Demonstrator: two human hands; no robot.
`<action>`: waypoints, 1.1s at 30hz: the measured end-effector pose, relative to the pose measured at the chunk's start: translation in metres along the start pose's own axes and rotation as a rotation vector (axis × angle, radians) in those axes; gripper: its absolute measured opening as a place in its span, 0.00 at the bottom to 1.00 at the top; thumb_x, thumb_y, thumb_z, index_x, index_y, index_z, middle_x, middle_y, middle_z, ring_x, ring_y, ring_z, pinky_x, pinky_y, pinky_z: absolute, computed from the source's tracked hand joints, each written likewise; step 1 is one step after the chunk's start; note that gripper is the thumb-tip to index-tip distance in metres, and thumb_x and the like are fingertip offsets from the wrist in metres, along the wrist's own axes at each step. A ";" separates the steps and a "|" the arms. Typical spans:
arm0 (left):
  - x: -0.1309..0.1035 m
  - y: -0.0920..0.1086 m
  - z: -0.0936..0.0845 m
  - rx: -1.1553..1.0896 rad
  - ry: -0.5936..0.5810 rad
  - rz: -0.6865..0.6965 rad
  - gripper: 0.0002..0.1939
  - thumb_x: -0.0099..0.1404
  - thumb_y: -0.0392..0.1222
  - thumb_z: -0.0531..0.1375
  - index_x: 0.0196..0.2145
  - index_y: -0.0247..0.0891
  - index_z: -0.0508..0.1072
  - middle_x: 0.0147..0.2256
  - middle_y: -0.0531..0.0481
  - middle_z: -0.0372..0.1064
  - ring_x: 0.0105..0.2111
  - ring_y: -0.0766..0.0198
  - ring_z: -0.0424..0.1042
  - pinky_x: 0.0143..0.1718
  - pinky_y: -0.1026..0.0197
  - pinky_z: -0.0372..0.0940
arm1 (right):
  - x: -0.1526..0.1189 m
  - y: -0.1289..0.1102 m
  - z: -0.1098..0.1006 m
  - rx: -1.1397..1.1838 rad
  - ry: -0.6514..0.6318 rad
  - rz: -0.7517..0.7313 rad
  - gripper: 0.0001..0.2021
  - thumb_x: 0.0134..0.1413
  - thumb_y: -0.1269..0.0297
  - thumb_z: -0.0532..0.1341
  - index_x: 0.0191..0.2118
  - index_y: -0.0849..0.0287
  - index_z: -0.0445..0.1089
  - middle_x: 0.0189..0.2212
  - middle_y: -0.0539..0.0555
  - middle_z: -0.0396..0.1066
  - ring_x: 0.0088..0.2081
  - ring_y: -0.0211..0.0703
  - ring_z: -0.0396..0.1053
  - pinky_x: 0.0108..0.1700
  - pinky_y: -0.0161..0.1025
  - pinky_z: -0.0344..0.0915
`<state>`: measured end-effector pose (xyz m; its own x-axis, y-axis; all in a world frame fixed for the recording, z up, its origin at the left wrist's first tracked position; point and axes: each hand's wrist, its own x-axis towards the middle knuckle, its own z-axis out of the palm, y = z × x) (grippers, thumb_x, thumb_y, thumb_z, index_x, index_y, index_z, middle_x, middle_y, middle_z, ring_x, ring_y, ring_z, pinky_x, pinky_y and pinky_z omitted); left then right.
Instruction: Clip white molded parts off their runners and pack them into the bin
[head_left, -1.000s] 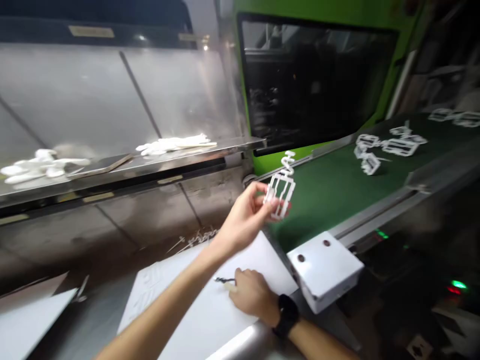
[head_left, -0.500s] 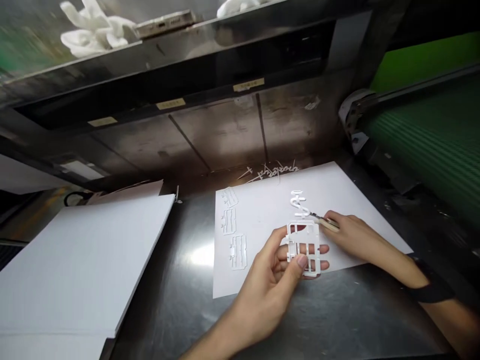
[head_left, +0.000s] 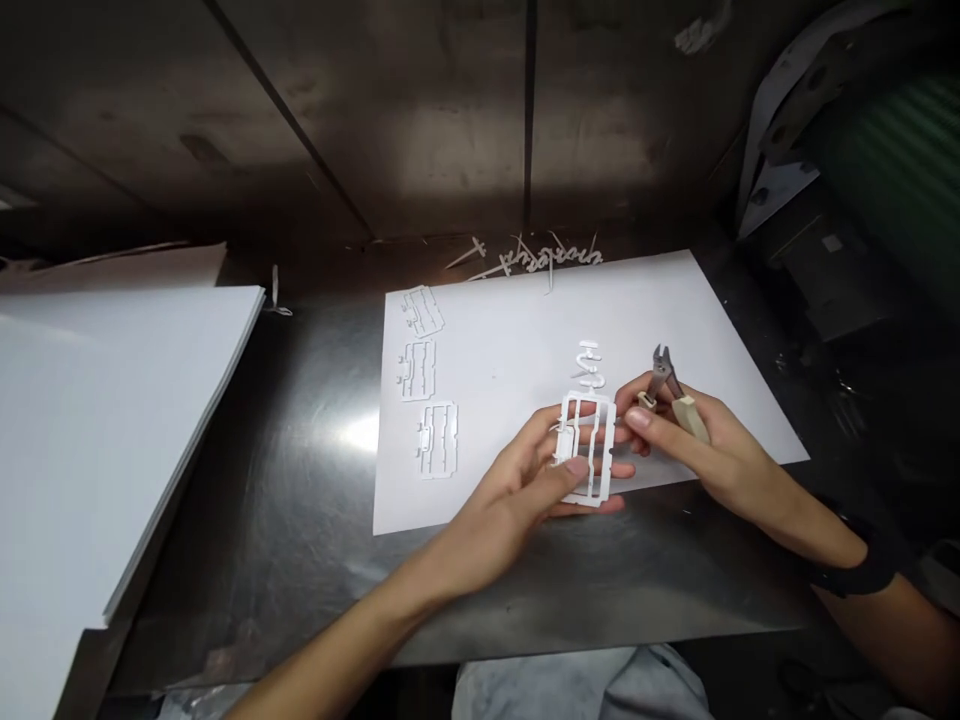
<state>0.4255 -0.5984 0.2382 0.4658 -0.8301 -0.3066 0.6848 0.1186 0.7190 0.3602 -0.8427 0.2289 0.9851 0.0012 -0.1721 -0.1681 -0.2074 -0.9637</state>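
Observation:
In my left hand (head_left: pixel 529 470) is a white plastic frame (head_left: pixel 606 450), held between the thumb and the fingers behind it. A curly white sprue (head_left: pixel 589 365) sticks out from the frame's far end. My right hand (head_left: pixel 690 440) grips a pair of side cutters (head_left: pixel 661 368), their jaws pointing up and slightly apart. The right thumb and fingertips are close to the frame's right edge; whether they touch it I cannot tell. Several similar white frames (head_left: pixel 417 370) lie in a column along the left side of a white sheet (head_left: pixel 510 340).
Cut-off sprue pieces (head_left: pixel 536 260) lie in a heap beyond the sheet's far edge. A stack of white sheets (head_left: pixel 127 400) stands at the left on the metal table (head_left: pixel 315 520). A metal wall (head_left: pixel 450 120) closes the back, with a green conveyor belt (head_left: pixel 892 150) at far right.
My view has tipped down towards the table. The cutters have left the curly sprue and now point upward in my right hand, which has come nearer the frame. My left hand has turned the frame.

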 end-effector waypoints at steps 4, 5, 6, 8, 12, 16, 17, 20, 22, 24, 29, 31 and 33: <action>0.007 -0.003 -0.003 -0.081 -0.015 -0.055 0.21 0.83 0.49 0.58 0.68 0.41 0.74 0.71 0.36 0.66 0.65 0.38 0.74 0.63 0.39 0.74 | 0.000 -0.001 0.004 -0.008 -0.026 0.024 0.14 0.78 0.47 0.64 0.50 0.52 0.74 0.40 0.50 0.72 0.40 0.44 0.70 0.46 0.39 0.67; 0.008 -0.004 -0.003 -0.096 -0.014 -0.062 0.22 0.84 0.51 0.56 0.67 0.39 0.74 0.71 0.35 0.66 0.64 0.37 0.75 0.62 0.38 0.74 | 0.001 0.000 0.004 -0.017 -0.027 0.032 0.14 0.78 0.46 0.64 0.49 0.52 0.74 0.39 0.49 0.71 0.40 0.43 0.69 0.45 0.38 0.66; 0.009 -0.005 -0.005 -0.105 -0.007 -0.069 0.24 0.84 0.52 0.55 0.67 0.38 0.75 0.71 0.34 0.66 0.64 0.37 0.75 0.62 0.38 0.74 | 0.001 0.000 0.004 -0.026 -0.026 0.037 0.14 0.78 0.46 0.64 0.49 0.52 0.74 0.38 0.49 0.70 0.40 0.42 0.68 0.45 0.37 0.66; 0.010 -0.006 -0.007 -0.093 0.023 -0.083 0.25 0.84 0.54 0.53 0.67 0.37 0.76 0.70 0.34 0.68 0.64 0.38 0.74 0.62 0.39 0.73 | 0.002 0.001 0.003 -0.034 -0.032 0.034 0.15 0.78 0.46 0.64 0.47 0.52 0.73 0.38 0.48 0.68 0.40 0.41 0.67 0.44 0.37 0.65; 0.005 -0.005 -0.008 0.084 0.141 -0.066 0.25 0.84 0.56 0.55 0.70 0.45 0.72 0.68 0.41 0.70 0.66 0.43 0.72 0.64 0.45 0.68 | 0.003 0.001 0.003 -0.036 -0.026 0.016 0.13 0.79 0.49 0.64 0.45 0.53 0.73 0.36 0.47 0.66 0.38 0.39 0.64 0.42 0.36 0.63; -0.001 -0.008 -0.001 0.247 0.207 -0.055 0.32 0.81 0.56 0.62 0.76 0.58 0.59 0.69 0.48 0.67 0.65 0.51 0.70 0.65 0.51 0.65 | 0.001 -0.002 0.008 -0.047 -0.013 -0.001 0.10 0.78 0.53 0.66 0.45 0.53 0.72 0.34 0.46 0.66 0.35 0.38 0.64 0.39 0.35 0.61; -0.001 -0.011 0.001 0.259 0.192 -0.051 0.34 0.80 0.54 0.64 0.77 0.60 0.57 0.69 0.50 0.67 0.64 0.53 0.70 0.64 0.52 0.65 | 0.000 -0.004 0.010 -0.028 -0.044 -0.002 0.09 0.78 0.55 0.66 0.45 0.53 0.73 0.34 0.46 0.67 0.36 0.38 0.64 0.39 0.35 0.62; -0.001 -0.016 0.006 0.252 0.180 0.012 0.37 0.77 0.48 0.68 0.76 0.60 0.58 0.61 0.51 0.71 0.57 0.59 0.72 0.58 0.59 0.67 | -0.006 -0.006 0.014 0.040 -0.179 -0.026 0.04 0.77 0.58 0.68 0.49 0.50 0.74 0.37 0.46 0.71 0.37 0.38 0.66 0.39 0.35 0.62; 0.000 -0.015 0.005 0.170 0.214 0.053 0.34 0.76 0.42 0.68 0.74 0.54 0.64 0.51 0.52 0.73 0.45 0.64 0.71 0.49 0.63 0.67 | -0.010 -0.006 0.013 0.063 -0.185 -0.070 0.04 0.78 0.59 0.66 0.53 0.48 0.74 0.37 0.46 0.70 0.36 0.38 0.66 0.38 0.36 0.62; 0.001 -0.010 0.001 -0.021 0.224 0.081 0.31 0.71 0.41 0.66 0.70 0.45 0.70 0.43 0.52 0.68 0.35 0.67 0.66 0.39 0.64 0.65 | -0.013 -0.004 0.010 0.091 -0.092 -0.139 0.05 0.80 0.58 0.63 0.54 0.48 0.75 0.37 0.48 0.69 0.36 0.40 0.66 0.39 0.38 0.62; 0.003 0.009 -0.011 -0.401 0.129 0.092 0.34 0.66 0.42 0.56 0.66 0.26 0.75 0.47 0.41 0.70 0.38 0.60 0.69 0.41 0.58 0.70 | -0.010 -0.002 0.005 0.175 0.210 -0.139 0.08 0.79 0.56 0.62 0.48 0.51 0.77 0.35 0.51 0.68 0.39 0.46 0.65 0.47 0.42 0.62; 0.004 0.012 -0.014 -0.434 0.087 0.091 0.34 0.66 0.41 0.54 0.66 0.24 0.75 0.50 0.38 0.71 0.41 0.58 0.70 0.44 0.57 0.71 | -0.006 -0.002 0.004 0.197 0.269 -0.104 0.09 0.78 0.54 0.64 0.46 0.51 0.77 0.33 0.50 0.67 0.39 0.46 0.66 0.48 0.43 0.61; 0.003 0.012 -0.015 -0.464 0.030 0.082 0.35 0.66 0.41 0.54 0.67 0.25 0.75 0.53 0.38 0.72 0.43 0.57 0.71 0.44 0.56 0.73 | -0.003 -0.001 0.003 0.202 0.282 -0.076 0.10 0.77 0.53 0.65 0.45 0.51 0.77 0.33 0.50 0.67 0.39 0.46 0.66 0.49 0.43 0.60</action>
<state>0.4437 -0.5916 0.2364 0.5404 -0.7922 -0.2835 0.8198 0.4199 0.3893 0.3572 -0.8397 0.2294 0.9617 -0.2670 -0.0619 -0.0697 -0.0199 -0.9974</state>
